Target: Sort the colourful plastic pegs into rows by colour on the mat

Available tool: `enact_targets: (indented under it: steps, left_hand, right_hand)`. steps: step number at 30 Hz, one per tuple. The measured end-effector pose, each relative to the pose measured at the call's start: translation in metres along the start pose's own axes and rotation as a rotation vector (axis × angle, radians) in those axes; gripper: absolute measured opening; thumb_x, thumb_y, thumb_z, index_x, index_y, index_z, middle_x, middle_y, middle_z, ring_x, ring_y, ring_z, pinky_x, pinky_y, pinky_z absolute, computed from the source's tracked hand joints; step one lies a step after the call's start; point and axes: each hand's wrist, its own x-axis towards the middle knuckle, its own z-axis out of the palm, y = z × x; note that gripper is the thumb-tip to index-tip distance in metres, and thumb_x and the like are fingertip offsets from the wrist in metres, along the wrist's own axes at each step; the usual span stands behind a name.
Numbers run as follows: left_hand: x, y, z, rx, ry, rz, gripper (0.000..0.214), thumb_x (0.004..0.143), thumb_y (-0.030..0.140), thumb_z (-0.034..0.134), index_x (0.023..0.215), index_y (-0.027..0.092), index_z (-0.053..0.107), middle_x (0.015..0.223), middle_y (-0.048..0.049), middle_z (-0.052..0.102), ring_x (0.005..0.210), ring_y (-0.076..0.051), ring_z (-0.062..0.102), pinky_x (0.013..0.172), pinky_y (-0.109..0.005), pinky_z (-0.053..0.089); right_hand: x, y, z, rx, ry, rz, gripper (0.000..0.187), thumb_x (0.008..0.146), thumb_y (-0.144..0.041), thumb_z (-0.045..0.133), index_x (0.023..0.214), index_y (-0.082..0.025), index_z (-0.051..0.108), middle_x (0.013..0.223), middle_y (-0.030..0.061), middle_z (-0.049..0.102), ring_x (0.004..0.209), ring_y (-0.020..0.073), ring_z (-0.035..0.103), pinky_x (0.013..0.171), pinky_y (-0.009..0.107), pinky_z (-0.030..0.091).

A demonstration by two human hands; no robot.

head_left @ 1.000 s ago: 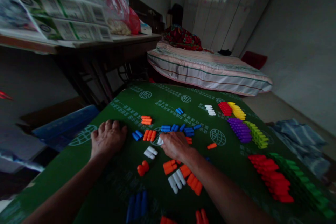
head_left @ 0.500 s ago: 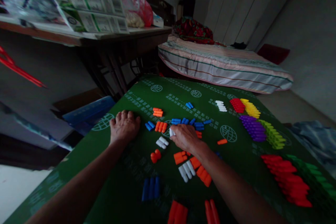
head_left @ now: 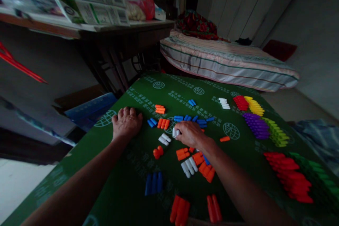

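Observation:
My right hand (head_left: 189,134) is closed around small white bullet-shaped plastic pieces (head_left: 175,132), low over the middle of the green table (head_left: 127,173). My left hand (head_left: 126,122) lies palm down on the tabletop with its fingers somewhat spread, holding nothing. Between the hands are a pair of blue pieces (head_left: 152,123), a row of orange pieces (head_left: 163,124) and a white group (head_left: 164,139). Just beyond the right hand is a cluster of blue pieces (head_left: 201,123). Orange pieces (head_left: 182,154) and long white pieces (head_left: 189,167) lie nearer me, some hidden behind my right forearm.
Stacks of red (head_left: 288,176), purple (head_left: 255,125), lime (head_left: 277,132) and yellow pieces (head_left: 254,106) stand along the table's right side. Blue (head_left: 153,183) and red pieces (head_left: 180,210) lie near me. A cluttered desk (head_left: 148,26) is at left, a bed (head_left: 227,63) behind.
The view has tilted slightly, so the scene sits a little differently. In my right hand, more of the white pieces shows at the fingertips. The left hand stays resting on the table.

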Motion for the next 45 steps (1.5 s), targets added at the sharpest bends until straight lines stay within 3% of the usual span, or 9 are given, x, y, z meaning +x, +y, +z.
enact_targets:
  steps: [5,11,15,18,21,23,26,31,45]
  left_hand:
    - [0.001,0.000,0.000,0.006,0.003,-0.001,0.058,0.087,0.048,0.020,0.118,0.012,0.053,0.131,-0.0207,0.050,0.128,-0.036,0.038,0.101,-0.055,0.033]
    - [0.001,0.000,0.000,0.008,-0.001,0.004,0.059,0.088,0.049,0.017,0.119,0.012,0.052,0.132,-0.0203,0.048,0.128,-0.036,0.037,0.101,-0.055,0.034]
    - [0.002,-0.001,-0.004,0.015,-0.027,0.018,0.060,0.088,0.050,0.015,0.118,0.013,0.051,0.132,-0.0200,0.048,0.129,-0.036,0.036,0.101,-0.055,0.033]
    - [0.005,-0.002,-0.006,0.014,-0.034,0.025,0.062,0.087,0.052,0.013,0.117,0.012,0.051,0.131,-0.0204,0.048,0.129,-0.037,0.036,0.099,-0.056,0.034]
    - [0.007,-0.005,-0.004,0.010,-0.025,0.025,0.062,0.087,0.052,0.011,0.115,0.013,0.051,0.130,-0.0200,0.048,0.128,-0.037,0.036,0.099,-0.057,0.034]
    - [0.008,-0.007,-0.002,0.019,-0.026,0.030,0.062,0.087,0.053,0.010,0.114,0.014,0.051,0.130,-0.0190,0.048,0.127,-0.037,0.037,0.099,-0.056,0.035]
    - [0.008,-0.011,0.001,0.039,-0.013,0.039,0.062,0.087,0.053,0.008,0.112,0.016,0.051,0.129,-0.0177,0.049,0.127,-0.036,0.037,0.099,-0.056,0.035]
    - [0.008,-0.011,0.000,0.045,-0.016,0.035,0.062,0.086,0.053,0.008,0.111,0.017,0.051,0.129,-0.0171,0.050,0.127,-0.036,0.037,0.098,-0.054,0.036]
    - [0.008,-0.010,0.000,0.041,-0.030,0.026,0.063,0.086,0.054,0.007,0.114,0.017,0.050,0.131,-0.0174,0.048,0.128,-0.036,0.036,0.099,-0.055,0.034]
  right_hand:
    - [-0.004,-0.002,0.005,-0.025,0.045,-0.014,0.014,0.080,-0.025,0.064,0.092,-0.019,0.067,0.100,0.0063,0.067,0.091,0.0182,0.062,0.074,0.027,0.043]
    - [-0.007,-0.003,0.014,0.036,0.100,-0.058,0.008,0.080,-0.024,0.064,0.086,-0.019,0.066,0.094,0.0035,0.067,0.088,0.0164,0.061,0.072,0.026,0.042]
    - [-0.009,0.007,0.012,0.110,0.207,-0.042,0.008,0.077,-0.025,0.067,0.083,-0.021,0.065,0.092,0.0015,0.066,0.086,0.0147,0.061,0.073,0.024,0.043]
    - [-0.011,0.039,0.001,0.146,0.344,0.118,0.011,0.077,-0.029,0.067,0.085,-0.022,0.066,0.094,0.0010,0.067,0.087,0.0144,0.062,0.075,0.024,0.044]
    - [-0.018,0.090,-0.014,0.088,0.454,0.467,0.017,0.078,-0.035,0.066,0.090,-0.023,0.067,0.099,0.0029,0.069,0.087,0.0160,0.064,0.073,0.025,0.045]
    - [-0.023,0.124,-0.022,0.030,0.476,0.705,0.022,0.079,-0.037,0.065,0.096,-0.022,0.067,0.101,0.0050,0.069,0.090,0.0184,0.065,0.073,0.026,0.045]
    - [-0.029,0.162,-0.027,-0.005,0.494,0.855,0.032,0.081,-0.037,0.063,0.109,-0.021,0.065,0.105,0.0083,0.070,0.095,0.0216,0.066,0.074,0.028,0.046]
    - [-0.027,0.185,-0.023,-0.042,0.461,0.932,0.042,0.080,-0.038,0.063,0.121,-0.024,0.059,0.110,0.0080,0.069,0.100,0.0209,0.065,0.077,0.028,0.047]
    - [-0.021,0.199,-0.018,-0.060,0.455,0.953,0.055,0.083,-0.041,0.062,0.133,-0.022,0.049,0.116,0.0118,0.066,0.104,0.0238,0.064,0.082,0.032,0.047]
